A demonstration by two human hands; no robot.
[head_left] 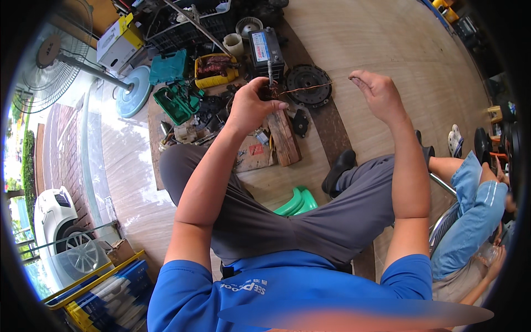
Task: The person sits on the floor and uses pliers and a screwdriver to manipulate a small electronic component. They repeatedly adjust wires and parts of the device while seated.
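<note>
Pinching thumb against fingertips, the right hand [379, 94] has closed on one end of a thin copper wire [307, 88]. The wire stretches across to the left hand [254, 108], passing above a round black disc [310, 98] on the floor. The left hand curls around a small dark part [273, 88], its thumb extended; most of its fingers are hidden, so how tightly they press cannot be told. Just below it lies a wooden block [285, 141], on a board [251, 160] strewn with small parts. Beyond the hands stands a black battery [266, 52], with a yellow container [215, 80] of reddish-brown pieces to its left. An open green case [176, 108] lies farther left, near a standing fan [50, 52]. At the right, another person [470, 221] sits in blue jeans.
</note>
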